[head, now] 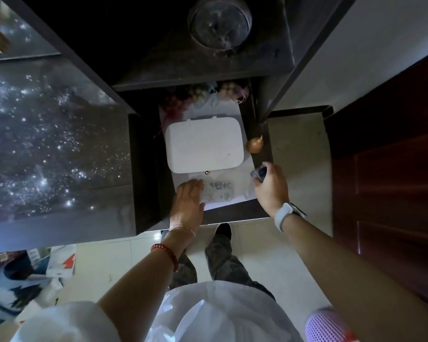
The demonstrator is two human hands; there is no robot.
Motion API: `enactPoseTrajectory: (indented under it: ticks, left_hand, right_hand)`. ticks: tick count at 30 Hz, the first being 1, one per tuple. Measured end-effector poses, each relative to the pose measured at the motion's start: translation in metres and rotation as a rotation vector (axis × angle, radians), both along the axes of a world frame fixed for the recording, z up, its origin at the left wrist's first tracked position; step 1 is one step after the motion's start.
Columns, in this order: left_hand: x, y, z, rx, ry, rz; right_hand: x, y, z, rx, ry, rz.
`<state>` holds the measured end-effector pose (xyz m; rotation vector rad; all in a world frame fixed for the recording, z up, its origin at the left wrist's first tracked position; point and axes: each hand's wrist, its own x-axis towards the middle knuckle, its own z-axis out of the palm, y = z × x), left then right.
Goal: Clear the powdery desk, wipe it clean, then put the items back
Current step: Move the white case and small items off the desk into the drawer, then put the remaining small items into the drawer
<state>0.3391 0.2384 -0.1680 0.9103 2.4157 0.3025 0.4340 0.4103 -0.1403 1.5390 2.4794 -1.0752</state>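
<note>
Looking straight down, the view shows an open drawer (262, 149) under the dark, powder-speckled desk (47, 144), which spreads toward nine o'clock. A closed white box (204, 144) lies in the drawer's middle, with a small golden ball (255, 145) just beside it at three o'clock and bunches of beads (208, 93) at twelve. At the box's six o'clock, the left hand (188, 201) rests flat, fingers straight, on a clear packet (219, 192) lying on white paper (242, 178). The right hand (272, 186), at about four o'clock from the box, grips a small dark item (260, 172); it is too blurred to identify. A glass jar (219, 22) stands on the shelf at twelve o'clock.
</note>
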Motion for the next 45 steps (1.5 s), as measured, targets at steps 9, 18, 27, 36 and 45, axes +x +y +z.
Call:
enactPoseTrajectory:
  ticks: [9, 18, 27, 36, 45]
  left_hand:
    - [-0.003, 0.001, 0.003, -0.090, 0.049, -0.026]
    - [0.011, -0.005, 0.043, -0.124, 0.065, -0.073]
    - [-0.035, -0.084, 0.164, 0.263, 0.329, 0.090]
    - [-0.119, -0.378, 0.206, 0.121, 0.322, 0.659]
    - [-0.155, -0.579, 0.217, 0.059, 0.372, 0.958]
  right_hand:
    - [-0.016, 0.002, -0.001, -0.079, -0.006, -0.080]
    - [0.011, -0.040, 0.035, 0.039, 0.003, 0.070]
    - [-0.052, -0.123, 0.129, 0.134, 0.264, 0.439]
    - [-0.186, -0.359, 0.180, 0.115, 0.276, 1.002]
    - [-0.269, -0.537, 0.184, 0.085, 0.277, 1.162]
